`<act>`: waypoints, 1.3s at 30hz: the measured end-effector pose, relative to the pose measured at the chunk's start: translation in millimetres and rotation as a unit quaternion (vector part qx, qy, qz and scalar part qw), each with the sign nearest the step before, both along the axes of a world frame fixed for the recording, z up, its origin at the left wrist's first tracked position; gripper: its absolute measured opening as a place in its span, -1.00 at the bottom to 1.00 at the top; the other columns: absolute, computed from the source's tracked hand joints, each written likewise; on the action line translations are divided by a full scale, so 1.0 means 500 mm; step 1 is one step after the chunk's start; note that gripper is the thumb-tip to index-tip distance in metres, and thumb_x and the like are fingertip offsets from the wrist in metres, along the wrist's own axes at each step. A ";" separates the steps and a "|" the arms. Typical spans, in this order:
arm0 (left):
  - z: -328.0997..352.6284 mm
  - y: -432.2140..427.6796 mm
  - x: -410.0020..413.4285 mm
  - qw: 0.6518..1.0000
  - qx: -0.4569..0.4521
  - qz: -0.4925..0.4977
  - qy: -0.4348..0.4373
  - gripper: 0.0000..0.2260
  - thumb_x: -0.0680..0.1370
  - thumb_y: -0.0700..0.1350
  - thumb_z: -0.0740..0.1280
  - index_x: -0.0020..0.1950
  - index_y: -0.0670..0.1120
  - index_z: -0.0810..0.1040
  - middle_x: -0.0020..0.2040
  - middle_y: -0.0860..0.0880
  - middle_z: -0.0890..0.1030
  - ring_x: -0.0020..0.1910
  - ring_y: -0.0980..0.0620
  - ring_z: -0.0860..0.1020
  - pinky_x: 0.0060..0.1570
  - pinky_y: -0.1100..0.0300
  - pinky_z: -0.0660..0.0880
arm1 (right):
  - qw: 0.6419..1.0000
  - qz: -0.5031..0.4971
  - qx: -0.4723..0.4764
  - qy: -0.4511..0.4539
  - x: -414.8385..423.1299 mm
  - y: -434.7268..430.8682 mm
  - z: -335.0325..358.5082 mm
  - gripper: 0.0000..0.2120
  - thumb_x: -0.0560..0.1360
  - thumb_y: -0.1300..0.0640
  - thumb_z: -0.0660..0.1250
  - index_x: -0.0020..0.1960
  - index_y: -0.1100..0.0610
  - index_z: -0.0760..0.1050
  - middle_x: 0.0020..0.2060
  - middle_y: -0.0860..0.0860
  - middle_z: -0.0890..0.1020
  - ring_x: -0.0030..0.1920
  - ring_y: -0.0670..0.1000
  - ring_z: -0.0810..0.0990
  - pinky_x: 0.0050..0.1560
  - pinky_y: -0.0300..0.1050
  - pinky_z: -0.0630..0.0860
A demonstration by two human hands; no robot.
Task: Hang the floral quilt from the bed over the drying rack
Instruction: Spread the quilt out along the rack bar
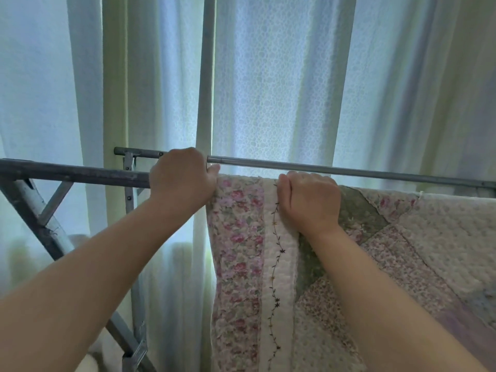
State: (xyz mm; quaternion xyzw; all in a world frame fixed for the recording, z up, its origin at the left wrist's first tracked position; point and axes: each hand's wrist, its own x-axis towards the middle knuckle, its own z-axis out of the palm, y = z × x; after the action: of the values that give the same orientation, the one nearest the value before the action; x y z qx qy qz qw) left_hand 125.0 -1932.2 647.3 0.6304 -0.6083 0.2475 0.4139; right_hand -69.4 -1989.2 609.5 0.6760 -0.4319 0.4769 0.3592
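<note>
The floral quilt (349, 264) hangs draped over the near bar of the drying rack (75, 173), its flowered border and stitched vine strip falling straight down. Its lower part and right side are cut off by the frame.

My right hand (311, 202) is knuckles-up on the top fold, with the fingers curled tight into the cloth. My left hand (182, 181) sits at the quilt's top left corner, where the bare bar begins. Its fingers are hooked over the top and its thumb lies on the cloth edge. Those fingertips are hidden behind the hand, so I cannot tell how much is cloth and how much is bar.

A thinner far rail (322, 169) runs just behind both hands. The rack's crossed legs drop away at the left, partly blurred. A pale curtain (268, 76) fills the background.
</note>
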 end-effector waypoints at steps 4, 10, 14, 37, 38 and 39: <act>-0.039 0.029 0.004 0.997 0.044 -0.028 0.048 -0.53 0.43 0.26 0.26 -0.48 -0.08 0.41 -0.52 -0.01 0.44 -0.45 -0.01 0.45 -0.40 0.18 0.32 | 0.999 -0.006 0.042 0.023 0.007 0.010 0.007 -0.53 0.55 0.01 -0.01 -0.41 0.19 0.45 -0.53 0.08 0.51 -0.51 0.09 0.39 -0.37 -0.14 0.20; -0.105 0.045 -0.022 0.838 0.161 -0.305 0.423 -0.86 0.45 0.01 0.38 -0.27 0.00 0.55 -0.26 0.03 0.63 -0.32 0.15 0.59 -0.38 0.29 0.47 | 0.933 0.112 0.338 0.048 -0.043 0.013 0.083 -0.55 0.54 -0.12 0.05 -0.41 0.10 0.38 -0.48 0.00 0.52 -0.36 0.02 0.50 -0.34 -0.10 0.37; -0.124 0.037 -0.040 0.819 0.080 -0.259 0.506 -0.77 0.54 0.03 0.25 -0.25 -0.03 0.53 -0.19 -0.06 0.62 -0.18 -0.03 0.58 -0.18 0.09 0.53 | 0.953 0.074 0.283 0.079 -0.047 0.015 0.069 -0.50 0.56 -0.14 -0.01 -0.36 0.12 0.44 -0.46 -0.03 0.51 -0.36 0.02 0.48 -0.36 -0.12 0.33; -0.185 -0.020 0.017 0.679 0.176 -0.444 0.557 -0.83 0.34 -0.07 0.33 -0.10 -0.06 0.58 -0.16 -0.03 0.68 -0.18 0.02 0.62 -0.16 0.08 0.48 | 0.987 0.105 0.119 -0.014 0.058 0.127 -0.115 -0.68 0.39 -0.02 0.34 0.01 0.19 0.50 -0.09 0.13 0.59 -0.06 0.15 0.54 -0.09 0.02 0.49; -0.187 -0.019 0.023 0.648 0.164 -0.463 0.582 -0.89 0.36 -0.13 0.27 -0.21 -0.11 0.58 -0.27 -0.04 0.66 -0.27 0.01 0.61 -0.22 0.09 0.47 | 0.984 0.103 0.146 -0.007 0.065 0.129 -0.116 -0.65 0.40 -0.11 0.32 -0.06 0.19 0.50 -0.18 0.11 0.59 -0.16 0.13 0.56 -0.23 -0.05 0.48; -0.190 -0.021 0.031 0.618 0.161 -0.477 0.604 -0.87 0.38 -0.17 0.21 -0.28 -0.15 0.53 -0.32 -0.06 0.62 -0.33 -0.01 0.57 -0.24 0.08 0.44 | 0.980 0.091 0.176 0.004 0.072 0.128 -0.119 -0.57 0.40 -0.22 0.28 -0.11 0.18 0.50 -0.25 0.09 0.59 -0.24 0.11 0.56 -0.31 -0.10 0.43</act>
State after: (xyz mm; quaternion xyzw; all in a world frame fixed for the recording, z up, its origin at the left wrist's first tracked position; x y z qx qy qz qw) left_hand 140.4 -1942.8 552.4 0.3160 -0.4663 -0.5228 0.6398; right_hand -33.4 -1925.2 550.1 0.7666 -0.4447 0.4216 0.1916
